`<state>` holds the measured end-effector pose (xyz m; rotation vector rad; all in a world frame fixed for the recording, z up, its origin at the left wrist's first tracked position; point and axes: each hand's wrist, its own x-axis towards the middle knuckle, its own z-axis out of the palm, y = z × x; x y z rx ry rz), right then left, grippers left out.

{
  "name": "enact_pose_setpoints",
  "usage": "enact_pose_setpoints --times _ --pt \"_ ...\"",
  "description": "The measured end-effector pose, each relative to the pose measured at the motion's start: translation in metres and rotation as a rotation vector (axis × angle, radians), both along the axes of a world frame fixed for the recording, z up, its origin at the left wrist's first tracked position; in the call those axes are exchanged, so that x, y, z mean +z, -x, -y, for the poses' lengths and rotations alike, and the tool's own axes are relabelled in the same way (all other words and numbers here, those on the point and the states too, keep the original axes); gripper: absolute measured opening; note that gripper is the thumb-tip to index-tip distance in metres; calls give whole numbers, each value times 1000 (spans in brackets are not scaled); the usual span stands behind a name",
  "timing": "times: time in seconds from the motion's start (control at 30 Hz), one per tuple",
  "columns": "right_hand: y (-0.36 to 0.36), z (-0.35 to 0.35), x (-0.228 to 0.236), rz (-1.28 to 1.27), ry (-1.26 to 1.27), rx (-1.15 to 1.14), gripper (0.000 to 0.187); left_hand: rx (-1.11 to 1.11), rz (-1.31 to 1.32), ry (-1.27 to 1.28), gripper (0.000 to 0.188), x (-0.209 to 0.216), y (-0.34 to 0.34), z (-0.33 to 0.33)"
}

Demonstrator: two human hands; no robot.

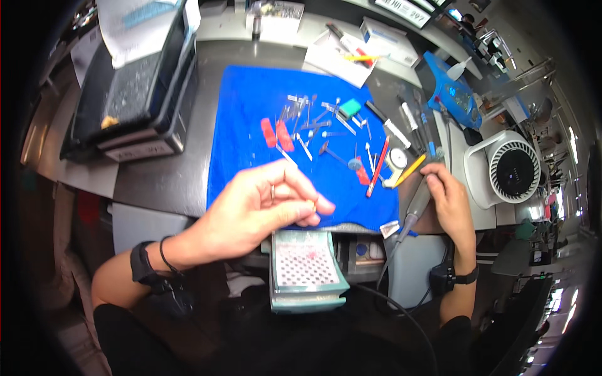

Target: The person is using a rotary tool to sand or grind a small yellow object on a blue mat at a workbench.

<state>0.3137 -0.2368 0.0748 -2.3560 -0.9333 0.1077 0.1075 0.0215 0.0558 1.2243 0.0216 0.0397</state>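
My left hand (pixel 260 203) is over the front of a blue cloth (pixel 241 94), thumb and fingertips pinched on a tiny gold-coloured piece (pixel 313 205), mostly hidden by the fingers. To the right, my right hand (pixel 450 203) has its fingers closed round the upper part of a grey corded rotary handpiece (pixel 416 203) at the cloth's right edge. On the cloth are several thin-shanked rotary bits, a grey disc on a shank (pixel 354 164), red blocks (pixel 284 135), a green block (pixel 349 108), a red pencil (pixel 378 166), a yellow stick (pixel 411 170) and a round dial gauge (pixel 396 159).
Black trays (pixel 132 94) with papers on top stand at left. An open white box (pixel 342 59) is at the back. A blue control unit (pixel 453 91) and a white fan-like device (pixel 505 169) stand at right. Below the cloth's front edge sits a teal-edged pad (pixel 307 266).
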Motion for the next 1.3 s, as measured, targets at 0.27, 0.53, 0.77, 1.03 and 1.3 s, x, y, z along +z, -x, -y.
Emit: enact_pose_setpoints --times 0.27,0.53,0.77,1.03,1.3 --pt "10 8 22 -329 -765 154 40 -2 30 -3 7 -6 5 14" --pt "77 -54 21 -803 -996 456 48 -88 -90 189 24 -1 26 19" --pt "81 -61 7 -530 -844 401 44 126 149 -591 20 -1 14 0" --pt "26 -32 9 -105 -484 7 24 202 291 -1413 24 6 0 -3" --pt "18 -39 -4 -116 -479 147 23 -549 716 -1040 19 114 2 62"
